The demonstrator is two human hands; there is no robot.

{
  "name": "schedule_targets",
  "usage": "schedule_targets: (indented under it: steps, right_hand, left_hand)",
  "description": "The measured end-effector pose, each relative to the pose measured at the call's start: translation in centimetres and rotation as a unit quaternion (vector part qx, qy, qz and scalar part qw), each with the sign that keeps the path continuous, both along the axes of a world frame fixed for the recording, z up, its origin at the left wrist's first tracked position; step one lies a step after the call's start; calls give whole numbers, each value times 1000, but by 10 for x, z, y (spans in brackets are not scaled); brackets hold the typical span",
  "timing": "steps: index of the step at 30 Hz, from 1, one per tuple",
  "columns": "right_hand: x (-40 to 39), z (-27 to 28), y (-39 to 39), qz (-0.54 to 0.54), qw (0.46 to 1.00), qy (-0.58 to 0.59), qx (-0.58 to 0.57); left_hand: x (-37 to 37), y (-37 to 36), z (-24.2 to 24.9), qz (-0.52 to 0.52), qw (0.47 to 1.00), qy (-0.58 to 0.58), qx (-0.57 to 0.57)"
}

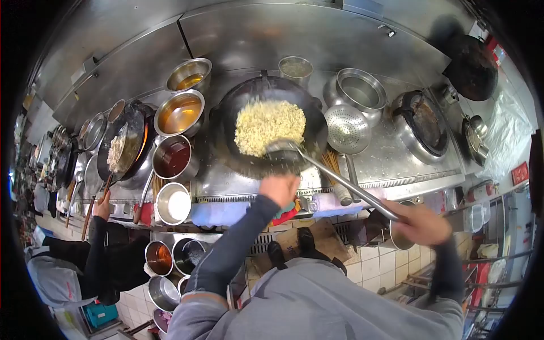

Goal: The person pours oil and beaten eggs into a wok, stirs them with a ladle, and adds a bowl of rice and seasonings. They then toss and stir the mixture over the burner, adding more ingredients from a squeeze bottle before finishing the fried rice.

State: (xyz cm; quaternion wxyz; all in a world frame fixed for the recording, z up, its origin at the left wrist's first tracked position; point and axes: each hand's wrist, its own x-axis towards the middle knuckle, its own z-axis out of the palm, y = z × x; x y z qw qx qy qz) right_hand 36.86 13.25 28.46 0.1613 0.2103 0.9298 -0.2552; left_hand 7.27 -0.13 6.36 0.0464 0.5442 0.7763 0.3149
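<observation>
A large dark wok [226, 150] sits over the middle burner. Pale yellow fried rice [270, 127] fills its middle, the grains blurred by motion. My left hand [279, 190] is closed at the wok's near edge; its fingertips are partly hidden. A red and green cloth [286, 212] shows just below it. My right hand [422, 222] is wrapped round the end of a long-handled metal ladle [351, 184]. The ladle's bowl [283, 148] lies at the near right side of the rice, inside the wok.
Metal bowls of yellow oil [180, 115] and a pot of dark red liquid [171, 158] stand left of the wok. To its right are a perforated strainer [347, 129], a steel pot [362, 90] and another burner [420, 127]. At left, a co-worker's hand [102, 207] holds a utensil at another wok [122, 144].
</observation>
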Motion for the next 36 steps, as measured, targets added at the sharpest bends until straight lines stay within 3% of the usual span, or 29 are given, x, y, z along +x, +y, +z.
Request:
schedule_targets:
  steps: [2, 4, 6, 9, 10, 11, 13, 17, 20, 22, 25, 27, 29, 31, 35, 36]
  right_hand:
    - [19, 36, -3, 17, 999, -19, -31]
    - [7, 23, -2, 30, 999, -30, 0]
    - [-29, -2, -1, 42, 999, -19, 21]
    - [-90, -100, 14, 41, 988, 136, 64]
    - [-107, -128, 12, 22, 985, 147, 91]
    - [-120, -139, 10, 4, 980, 159, 119]
    - [-122, -137, -2, -12, 978, 176, 115]
    - [-98, -114, -16, -22, 982, 179, 64]
    - [-48, -63, -16, 13, 989, 145, 14]
    - [-21, 10, -20, 22, 1000, -7, 16]
    - [-2, 31, -4, 120, 991, 42, 40]
    - [-42, 24, -13, 43, 995, -55, 65]
    - [-76, -49, 5, 47, 994, 52, 80]
    - [-108, -103, 9, 33, 983, 115, 141]
    - [-122, -98, 0, -10, 974, 177, 144]
    - [-114, -83, -4, -9, 974, 181, 137]
  left_hand:
    - [17, -22, 44, -17, 998, 33, 47]
    - [19, -29, 66, -60, 995, 69, 35]
    - [-7, 5, 30, -48, 992, 96, 72]
    - [-9, 27, -61, -3, 997, 56, 59]
    - [-2, 26, -75, 35, 998, 26, 46]
    - [15, 11, -77, 2, 997, 71, 35]
    - [43, -23, -76, -46, 999, -24, -14]
    - [7, 0, -32, -29, 994, 3, -107]
    - [-25, 14, -15, -19, 997, -44, -54]
    - [0, -8, 15, -49, 997, -54, -37]
    - [11, -24, 64, -103, 994, 4, -22]
    - [-7, 4, 45, -94, 995, 11, 14]
    - [-16, 26, -5, -27, 996, 71, 40]
    - [7, 22, -75, 18, 999, 30, 26]
    - [42, -20, -81, -79, 995, -8, -60]
    - [38, -18, -40, -58, 992, -4, -116]
